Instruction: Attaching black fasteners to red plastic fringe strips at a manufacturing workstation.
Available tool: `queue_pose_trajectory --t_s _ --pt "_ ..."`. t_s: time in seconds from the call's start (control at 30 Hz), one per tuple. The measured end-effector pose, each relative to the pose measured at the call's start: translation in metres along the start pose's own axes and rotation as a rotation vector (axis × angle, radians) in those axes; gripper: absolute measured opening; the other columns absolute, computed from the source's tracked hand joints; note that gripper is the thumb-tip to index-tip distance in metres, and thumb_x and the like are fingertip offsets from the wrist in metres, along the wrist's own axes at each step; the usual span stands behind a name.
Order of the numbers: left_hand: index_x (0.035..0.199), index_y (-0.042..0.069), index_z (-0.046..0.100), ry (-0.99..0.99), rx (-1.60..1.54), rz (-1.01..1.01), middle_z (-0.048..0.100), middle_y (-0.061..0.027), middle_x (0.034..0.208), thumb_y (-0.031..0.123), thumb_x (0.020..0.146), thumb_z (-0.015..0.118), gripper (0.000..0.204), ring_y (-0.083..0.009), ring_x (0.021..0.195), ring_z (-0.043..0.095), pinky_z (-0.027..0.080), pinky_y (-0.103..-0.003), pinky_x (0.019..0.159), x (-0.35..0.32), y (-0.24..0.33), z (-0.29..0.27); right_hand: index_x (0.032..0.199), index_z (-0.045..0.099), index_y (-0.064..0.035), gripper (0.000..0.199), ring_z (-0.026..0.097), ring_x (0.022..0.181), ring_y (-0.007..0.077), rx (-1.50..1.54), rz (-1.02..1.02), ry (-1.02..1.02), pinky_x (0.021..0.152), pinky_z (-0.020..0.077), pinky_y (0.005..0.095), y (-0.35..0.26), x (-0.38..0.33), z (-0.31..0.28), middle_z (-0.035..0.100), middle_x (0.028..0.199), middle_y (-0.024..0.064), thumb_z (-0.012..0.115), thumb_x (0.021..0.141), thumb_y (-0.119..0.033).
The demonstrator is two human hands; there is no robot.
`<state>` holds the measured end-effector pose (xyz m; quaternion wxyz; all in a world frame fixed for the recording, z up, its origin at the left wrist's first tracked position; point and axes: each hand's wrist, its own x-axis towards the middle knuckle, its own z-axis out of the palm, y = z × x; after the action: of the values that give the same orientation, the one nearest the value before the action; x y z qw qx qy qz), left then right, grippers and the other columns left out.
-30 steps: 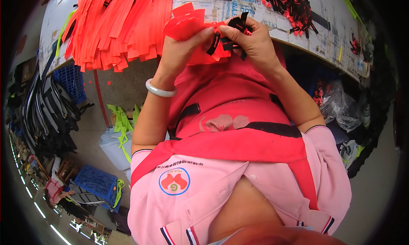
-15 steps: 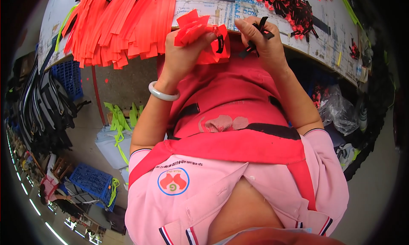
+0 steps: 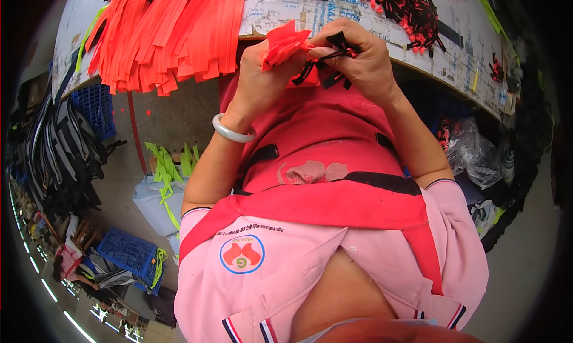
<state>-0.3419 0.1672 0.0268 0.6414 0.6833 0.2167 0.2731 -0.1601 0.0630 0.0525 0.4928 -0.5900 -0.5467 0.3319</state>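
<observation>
Bunched orange-red fabric strips (image 3: 286, 43) stick up out of my left hand (image 3: 260, 75), which is closed around them. My right hand (image 3: 369, 61) is closed on several short black strips (image 3: 342, 44) with small red bits among them. The two hands meet in front of the red apron (image 3: 316, 122), at the table's near edge. A black piece (image 3: 305, 73) hangs between the fingertips of both hands; how it joins the orange-red strips is hidden by the fingers.
A thick bundle of long orange-red strips (image 3: 170, 38) drapes over the front edge of the white table (image 3: 271, 11) at left. A pile of small black and red pieces (image 3: 412, 17) lies at right. Below are a blue crate (image 3: 126, 252) and a clear plastic bag (image 3: 474, 155).
My right hand has moved left and now touches my left hand at the fingertips. The orange-red strips in my left hand have shifted slightly right.
</observation>
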Motion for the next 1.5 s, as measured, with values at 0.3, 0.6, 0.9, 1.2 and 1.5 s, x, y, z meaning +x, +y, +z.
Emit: queue_pose_trajectory --t_s 0.3,0.6,0.9,1.2,1.5 --pt "0.108 -0.001 0.071 0.047 -0.055 0.021 0.070 -0.0018 0.085 0.002 0.090 0.070 0.019 -0.0074 0.076 0.063 0.052 -0.024 0.066 -0.003 -0.005 0.006 0.104 0.069 -0.0024 0.024 0.064 0.083 0.0199 -0.154 -0.206 0.045 0.074 0.0514 0.0294 -0.005 -0.003 0.011 0.064 0.094 0.0091 0.076 0.081 0.001" --pt "0.109 0.000 0.071 -0.007 -0.153 -0.042 0.069 -0.0016 0.085 0.004 0.091 0.069 0.018 -0.0070 0.075 0.061 0.050 -0.024 0.065 -0.007 -0.011 0.002 0.102 0.068 -0.0033 0.025 0.064 0.079 0.0247 -0.254 -0.190 0.056 0.070 0.0519 0.0319 -0.007 -0.006 0.015 0.065 0.092 0.0106 0.076 0.079 0.001" --pt "0.106 0.001 0.072 0.025 -0.123 0.071 0.068 -0.0018 0.088 -0.002 0.088 0.071 0.018 -0.0066 0.074 0.060 0.049 -0.023 0.063 -0.005 -0.010 0.007 0.101 0.068 -0.0023 0.024 0.064 0.077 0.0230 -0.167 -0.216 0.142 0.069 0.0516 0.0304 -0.007 -0.011 0.021 0.065 0.089 0.0106 0.074 0.078 0.004" --pt "0.103 0.001 0.073 -0.044 -0.147 -0.043 0.067 -0.0003 0.081 0.000 0.091 0.068 0.013 -0.0067 0.072 0.060 0.049 -0.024 0.062 -0.002 -0.008 0.003 0.101 0.068 -0.0017 0.025 0.064 0.078 0.0214 -0.152 -0.206 0.175 0.069 0.0518 0.0288 -0.005 -0.013 0.021 0.065 0.089 0.0098 0.074 0.077 0.006" --pt "0.107 0.001 0.073 -0.052 -0.144 -0.038 0.069 -0.0020 0.083 0.001 0.092 0.066 0.016 -0.0072 0.074 0.062 0.051 -0.024 0.064 -0.003 -0.014 0.004 0.099 0.067 -0.0015 0.025 0.064 0.077 0.0219 -0.155 -0.156 0.131 0.068 0.0505 0.0297 -0.006 -0.016 0.022 0.064 0.089 0.0101 0.074 0.077 0.006"
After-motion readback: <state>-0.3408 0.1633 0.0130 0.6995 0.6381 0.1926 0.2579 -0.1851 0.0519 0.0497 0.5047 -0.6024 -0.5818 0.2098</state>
